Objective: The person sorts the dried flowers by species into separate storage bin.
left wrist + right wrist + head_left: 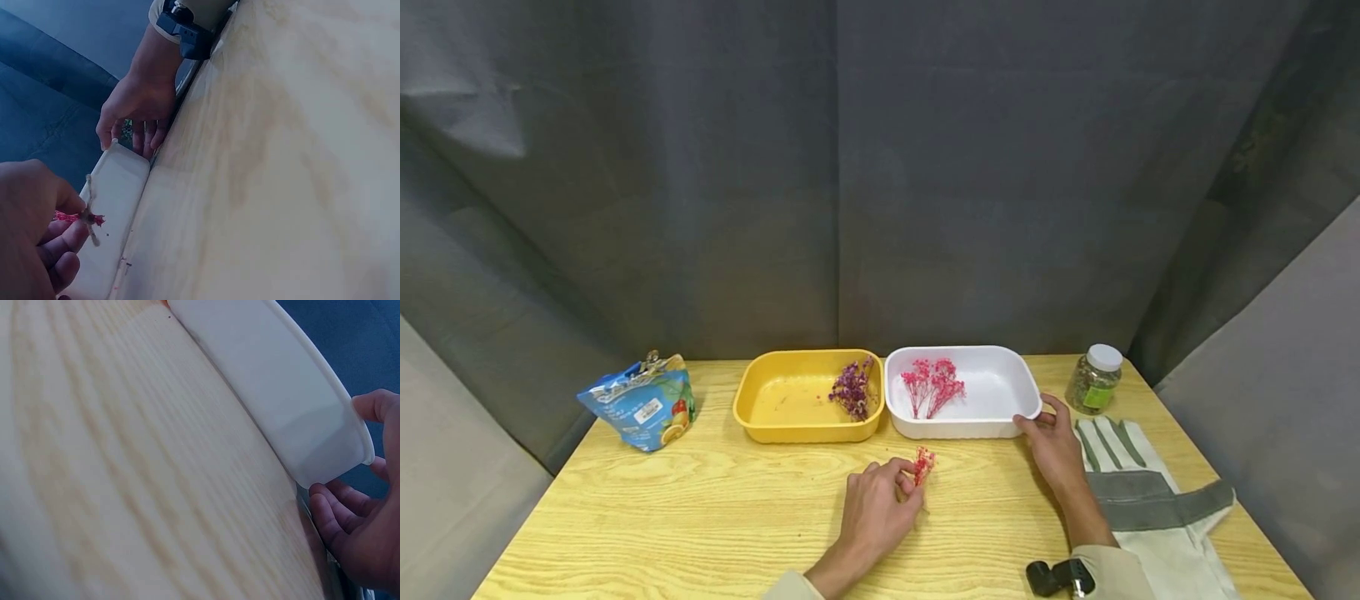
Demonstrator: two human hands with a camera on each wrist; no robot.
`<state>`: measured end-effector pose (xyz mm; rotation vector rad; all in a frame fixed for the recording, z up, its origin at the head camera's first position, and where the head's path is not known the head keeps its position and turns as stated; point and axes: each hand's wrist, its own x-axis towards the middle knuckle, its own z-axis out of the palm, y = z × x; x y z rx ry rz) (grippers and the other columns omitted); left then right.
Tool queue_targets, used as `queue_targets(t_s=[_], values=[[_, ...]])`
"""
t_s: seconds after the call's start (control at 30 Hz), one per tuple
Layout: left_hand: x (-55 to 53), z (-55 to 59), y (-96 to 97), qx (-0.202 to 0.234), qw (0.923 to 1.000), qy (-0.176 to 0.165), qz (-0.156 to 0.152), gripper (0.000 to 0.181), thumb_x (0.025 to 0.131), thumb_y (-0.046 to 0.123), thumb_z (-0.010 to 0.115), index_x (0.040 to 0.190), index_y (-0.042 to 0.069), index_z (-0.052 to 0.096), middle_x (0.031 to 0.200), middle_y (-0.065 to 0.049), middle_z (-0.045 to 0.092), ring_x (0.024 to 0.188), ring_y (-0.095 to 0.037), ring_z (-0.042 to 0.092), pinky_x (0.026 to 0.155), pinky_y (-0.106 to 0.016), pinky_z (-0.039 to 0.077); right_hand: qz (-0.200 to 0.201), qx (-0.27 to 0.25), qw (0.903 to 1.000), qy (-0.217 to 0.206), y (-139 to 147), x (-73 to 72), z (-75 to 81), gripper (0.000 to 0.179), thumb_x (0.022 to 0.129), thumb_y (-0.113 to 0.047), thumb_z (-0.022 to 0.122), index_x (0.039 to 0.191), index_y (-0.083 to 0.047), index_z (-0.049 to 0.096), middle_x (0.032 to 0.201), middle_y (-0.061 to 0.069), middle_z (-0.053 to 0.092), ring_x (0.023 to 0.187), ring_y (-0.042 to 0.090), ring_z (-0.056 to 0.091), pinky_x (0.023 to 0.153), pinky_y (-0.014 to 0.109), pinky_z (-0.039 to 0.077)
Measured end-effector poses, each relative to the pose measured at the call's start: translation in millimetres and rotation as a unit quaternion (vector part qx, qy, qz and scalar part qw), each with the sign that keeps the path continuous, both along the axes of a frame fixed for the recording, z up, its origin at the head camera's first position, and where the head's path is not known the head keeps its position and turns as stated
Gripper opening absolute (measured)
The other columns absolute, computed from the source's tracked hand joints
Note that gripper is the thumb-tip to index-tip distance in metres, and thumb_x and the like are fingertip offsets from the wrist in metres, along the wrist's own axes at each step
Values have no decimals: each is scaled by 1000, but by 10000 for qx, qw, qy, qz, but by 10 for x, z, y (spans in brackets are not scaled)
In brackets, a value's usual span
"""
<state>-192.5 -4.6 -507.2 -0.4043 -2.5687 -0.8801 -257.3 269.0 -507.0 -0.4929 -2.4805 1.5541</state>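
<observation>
My left hand (878, 507) pinches a small bunch of pink dried flowers (923, 465) between thumb and fingers, just in front of the trays. In the left wrist view a piece of twine (92, 219) is tied around its stems. With my right hand (1055, 444) I grip the front right corner of the white tray (958, 428), thumb on the rim and other fingers against the end wall. Inside that tray, toward its left, lie pink dried flowers (934, 385). Purple dried flowers (852, 390) lie at the right end of the yellow tray (808, 434) alongside.
A blue pouch (643, 408) with a clip stands at the left of the wooden table (647, 525). To the right are a jar with a white lid (1093, 381) and a pair of grey-and-white work gloves (1150, 508). A dark curtain (850, 183) hangs behind.
</observation>
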Motion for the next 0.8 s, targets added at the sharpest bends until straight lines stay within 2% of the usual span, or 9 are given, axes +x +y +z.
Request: queue_targets(t_s=[0.27,0.4,0.57,0.8], values=[[-105,92,11,9,9999,136,8,21,76,30,74,96,22,72,69,18,64,63,3,50,70,-24,38,61,-68,10000,-37,5,16,3,71,94,-41,58,152,-18,23,134,17,52,119,30,55,86,31,40],[-203,157,16,42,9996,274,-26,20,76,28,74,95,21,72,69,16,64,66,-2,57,68,-24,42,41,-11,10000,-23,13,16,-4,70,94,-42,58,151,-18,24,133,17,52,118,30,55,85,31,38],[-322,247,21,113,9993,338,-74,20,76,25,73,95,20,71,70,13,66,67,-6,59,65,-24,45,34,10,10000,0,13,16,-5,69,94,-41,58,150,-18,25,132,16,54,116,28,56,83,28,39],[-491,335,58,182,9987,421,-212,19,83,27,72,98,16,70,71,11,65,72,-10,63,65,-24,47,22,-23,10000,9,11,15,-1,69,94,-41,58,150,-18,26,131,16,54,115,27,56,82,26,39]])
